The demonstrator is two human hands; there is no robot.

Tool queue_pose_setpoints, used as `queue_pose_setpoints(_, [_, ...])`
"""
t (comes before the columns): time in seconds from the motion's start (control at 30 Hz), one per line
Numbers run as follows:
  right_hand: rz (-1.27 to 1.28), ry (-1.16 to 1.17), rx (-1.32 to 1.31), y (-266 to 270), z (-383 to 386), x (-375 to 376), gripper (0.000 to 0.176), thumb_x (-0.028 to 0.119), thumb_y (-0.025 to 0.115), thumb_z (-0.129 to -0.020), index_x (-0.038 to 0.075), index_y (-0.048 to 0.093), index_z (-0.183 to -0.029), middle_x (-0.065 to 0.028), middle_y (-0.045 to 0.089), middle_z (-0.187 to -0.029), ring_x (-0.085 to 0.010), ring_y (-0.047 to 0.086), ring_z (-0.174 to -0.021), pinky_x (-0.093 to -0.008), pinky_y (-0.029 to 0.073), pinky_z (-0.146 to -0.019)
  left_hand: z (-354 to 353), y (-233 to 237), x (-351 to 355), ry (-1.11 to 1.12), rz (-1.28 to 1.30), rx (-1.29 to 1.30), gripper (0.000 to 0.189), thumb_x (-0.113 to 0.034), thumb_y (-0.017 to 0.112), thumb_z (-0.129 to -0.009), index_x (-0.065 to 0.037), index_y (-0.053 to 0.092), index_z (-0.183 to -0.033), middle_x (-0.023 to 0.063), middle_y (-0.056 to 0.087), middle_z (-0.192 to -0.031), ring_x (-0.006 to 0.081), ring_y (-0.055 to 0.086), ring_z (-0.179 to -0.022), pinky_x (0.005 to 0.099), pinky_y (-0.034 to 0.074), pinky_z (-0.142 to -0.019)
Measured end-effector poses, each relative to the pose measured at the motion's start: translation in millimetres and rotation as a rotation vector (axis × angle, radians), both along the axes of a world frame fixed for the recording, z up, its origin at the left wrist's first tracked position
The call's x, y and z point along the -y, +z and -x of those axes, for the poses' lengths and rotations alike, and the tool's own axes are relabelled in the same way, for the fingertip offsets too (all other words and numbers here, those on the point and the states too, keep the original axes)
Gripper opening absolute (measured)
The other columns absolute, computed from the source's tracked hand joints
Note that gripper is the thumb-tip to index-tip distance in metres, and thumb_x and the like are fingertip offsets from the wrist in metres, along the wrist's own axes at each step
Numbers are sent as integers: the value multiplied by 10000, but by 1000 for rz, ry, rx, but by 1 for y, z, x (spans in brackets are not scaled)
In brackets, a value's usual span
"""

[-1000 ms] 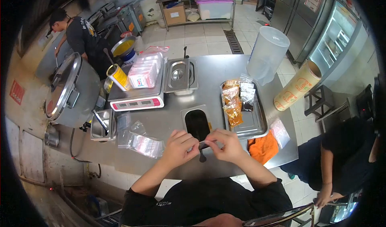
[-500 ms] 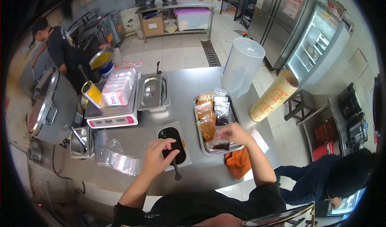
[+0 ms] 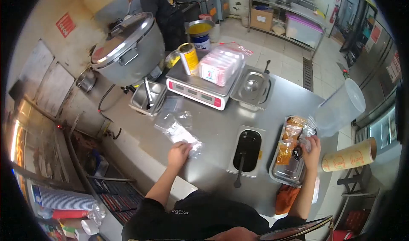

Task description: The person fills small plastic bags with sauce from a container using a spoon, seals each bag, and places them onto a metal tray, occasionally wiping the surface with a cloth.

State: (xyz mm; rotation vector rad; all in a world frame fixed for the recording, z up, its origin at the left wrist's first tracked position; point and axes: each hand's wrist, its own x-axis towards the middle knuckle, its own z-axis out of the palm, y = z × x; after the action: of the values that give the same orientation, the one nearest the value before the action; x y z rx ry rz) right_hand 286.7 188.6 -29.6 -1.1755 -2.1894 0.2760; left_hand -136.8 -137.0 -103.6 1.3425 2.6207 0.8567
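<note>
My left hand [image 3: 179,154] has its fingers pinched at the edge of the flat clear plastic bags [image 3: 180,133] on the steel table. My right hand [image 3: 311,150] reaches over the right side of a metal tray [image 3: 273,171], its fingers closed on the clear top of a small bag with dark contents [image 3: 297,152]. Bags with orange-brown contents [image 3: 284,151] lie beside it in the tray. Between my hands, a metal container [image 3: 248,145] holds dark liquid, with a dark spoon [image 3: 240,172] resting in it, handle toward me.
A scale [image 3: 196,91] carries a yellow can [image 3: 188,59] and packed bags [image 3: 221,65]. Near it are a lidded steel pan [image 3: 251,87], a large pot [image 3: 132,49] and a small pan [image 3: 147,97]. A clear bin [image 3: 341,106] and film roll [image 3: 349,154] stand right. Another person [image 3: 164,15] stands behind.
The view has swung left. My left hand has moved from above the dark liquid to the clear bags. My right hand has moved farther up the tray, along with the dark bag.
</note>
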Motion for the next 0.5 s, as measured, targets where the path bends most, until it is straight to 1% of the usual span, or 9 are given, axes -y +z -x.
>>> queue_pose_setpoints(0.03, [8,3,-57,9,2,10,287,66,705,-718,47,625,-993,-162,556,-1079,-349,530,-1038,-411,415,-897,-2,3,-3,15,45,-11,232,-270,703,-771,-137,707,-960,41,648,-1008,241,620,-909,395,497,-793])
queue_pose_setpoints(0.07, [14,3,-111,19,5,20,268,48,692,-728,37,619,-986,-162,558,-1069,-346,528,-1036,-407,411,-902,-5,11,-6,19,40,-7,232,-270,703,-771,-137,707,-960,41,648,-1008,241,620,-909,395,497,-793])
queue_pose_setpoints(0.13, [-22,20,-128,42,21,44,216,18,674,-740,18,618,-949,-152,567,-1039,-325,545,-1000,-386,424,-876,-8,23,-11,-70,-25,-165,195,-276,702,-772,-151,718,-920,17,654,-969,216,624,-897,376,493,-783])
queue_pose_setpoints(0.17, [8,37,-186,51,28,55,195,14,672,-743,16,621,-931,-145,573,-1022,-314,555,-985,-373,434,-861,-2,9,-9,-113,-46,-184,207,-300,708,-763,-163,716,-918,-3,650,-976,198,623,-902,367,487,-777])
queue_pose_setpoints(0.27, [68,55,-260,75,60,89,147,-3,667,-749,11,630,-891,-125,587,-981,-285,582,-947,-342,455,-831,7,-4,-11,-157,-60,-192,189,-263,723,-750,-143,717,-896,35,661,-976,227,629,-877,364,505,-755])
queue_pose_setpoints(0.37, [74,254,-268,91,89,112,143,-8,676,-736,21,649,-874,-124,605,-970,-275,596,-942,-342,462,-835,6,10,-15,-253,-126,-224,182,-231,712,-747,-130,714,-898,45,662,-962,238,623,-885,367,497,-767])
queue_pose_setpoints(0.4, [69,249,-266,98,98,116,143,-8,676,-736,21,649,-874,-124,605,-970,-275,596,-942,-342,462,-835,9,9,-16,-258,-131,-222,182,-231,712,-747,-130,714,-898,45,662,-962,238,623,-885,367,497,-767])
queue_pose_setpoints(0.47, [87,379,-295,112,116,124,157,-17,682,-725,26,670,-876,-124,623,-931,-270,611,-909,-342,476,-810,12,3,-11,-311,-106,-157,168,-212,676,-770,-127,686,-915,54,648,-946,259,610,-911,384,475,-798])
queue_pose_setpoints(0.5, [47,483,-307,132,130,127,166,-12,688,-725,28,679,-885,-121,629,-917,-267,617,-890,-342,484,-793,13,1,-8,-338,-107,-149,168,-212,676,-770,-127,686,-915,54,648,-946,259,610,-911,384,475,-798])
